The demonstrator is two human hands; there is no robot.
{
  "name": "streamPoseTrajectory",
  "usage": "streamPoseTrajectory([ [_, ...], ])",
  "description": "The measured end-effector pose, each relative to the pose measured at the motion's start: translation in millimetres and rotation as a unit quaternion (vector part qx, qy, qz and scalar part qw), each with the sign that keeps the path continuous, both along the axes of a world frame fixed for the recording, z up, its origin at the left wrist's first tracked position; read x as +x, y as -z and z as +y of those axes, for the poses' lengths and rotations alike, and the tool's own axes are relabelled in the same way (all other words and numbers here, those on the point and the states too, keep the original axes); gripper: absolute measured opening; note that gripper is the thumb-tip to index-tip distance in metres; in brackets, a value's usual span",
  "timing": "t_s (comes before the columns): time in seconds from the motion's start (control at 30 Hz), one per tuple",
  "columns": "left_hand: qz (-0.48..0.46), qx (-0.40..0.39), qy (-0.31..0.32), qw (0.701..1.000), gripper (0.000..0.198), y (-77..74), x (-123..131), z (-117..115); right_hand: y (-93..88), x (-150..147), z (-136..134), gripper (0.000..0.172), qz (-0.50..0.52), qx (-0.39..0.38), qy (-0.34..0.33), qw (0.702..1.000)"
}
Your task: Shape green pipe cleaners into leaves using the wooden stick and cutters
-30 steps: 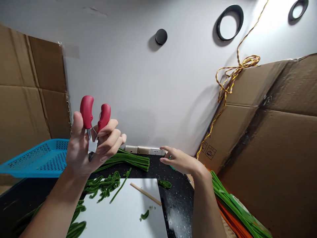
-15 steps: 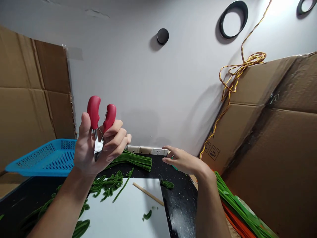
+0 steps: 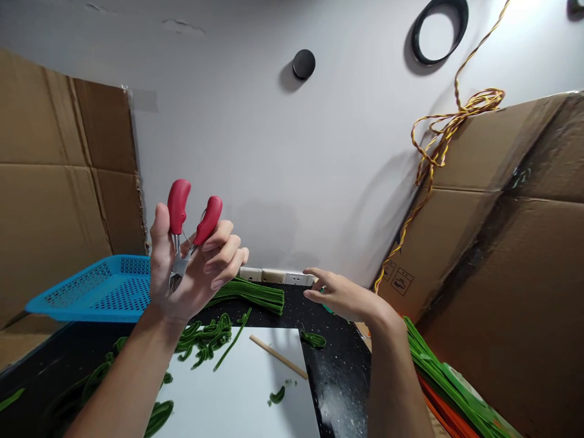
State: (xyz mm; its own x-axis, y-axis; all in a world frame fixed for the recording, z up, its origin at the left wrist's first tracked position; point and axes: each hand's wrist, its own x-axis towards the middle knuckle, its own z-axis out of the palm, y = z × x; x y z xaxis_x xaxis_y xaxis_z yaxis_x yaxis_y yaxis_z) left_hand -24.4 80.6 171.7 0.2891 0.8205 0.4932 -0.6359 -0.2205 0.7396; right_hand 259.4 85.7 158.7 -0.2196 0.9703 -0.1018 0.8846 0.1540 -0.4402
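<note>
Left of the white board stands a blue basket. Above the board's far left corner, the left hand has a loose grip around red-handled pliers, handles spread and pointing up, tip toward the wrist. Compared with half a second ago, the pliers lean further to the right across the palm, and the whole view sits slightly farther right; the hand keeps nearly the same pose. The blades, partly shaded, appear to enclose nothing, so this shift seems a small readjustment of the tool rather than a cut. Along the board's far left edge lie curled green loops, with a straight green stem beside them; behind the board rests a green bundle. A wooden stick slants across the board's far right part, with a small green curl nearer. Beyond the far right corner, the right hand hangs with its grip relaxed, apparently holding nothing, its pose unchanged. Right of the board, printed symbols mark a carton; any lettering, like that on the packet below, is too small to read.
</note>
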Motion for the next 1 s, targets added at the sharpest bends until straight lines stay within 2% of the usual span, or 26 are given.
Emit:
streamPoseTrajectory([
  [0.13, 0.033, 0.033, 0.016, 0.999, 0.067, 0.7, 0.3, -0.8, -1.0, 0.0, -1.2, 0.059, 0.003, -0.002, 0.002, 1.0],
  [0.27, 0.067, 0.03, 0.033, 0.997, 0.069, 2.3, 0.8, -0.8, -0.4, 3.5, -1.9, 0.057, 0.008, 0.001, 0.011, 1.0],
  [0.63, 0.07, 0.042, 0.064, 0.995, 0.071, 4.1, 2.1, 4.2, 2.0, 7.2, -2.0, 0.057, 0.002, 0.019, 0.01, 1.0],
  [0.77, 0.072, 0.048, 0.064, 0.994, 0.07, 3.8, 4.7, 3.1, 2.1, 5.9, -2.6, 0.053, 0.001, 0.023, 0.004, 1.0],
  [0.83, 0.075, 0.048, 0.064, 0.994, 0.07, 3.5, 5.5, 2.6, 0.8, 4.6, -1.9, 0.043, 0.001, 0.034, -0.007, 0.999],
  [0.93, 0.069, 0.044, 0.062, 0.995, 0.07, 3.5, 5.0, 2.7, -4.6, 0.8, -1.4, 0.02, 0.028, 0.113, -0.029, 0.993],
  [1.0, 0.06, 0.042, 0.062, 0.995, 0.07, 3.6, 3.9, 3.0, -10.1, -3.0, -3.7, 0.033, 0.064, 0.216, -0.017, 0.974],
])
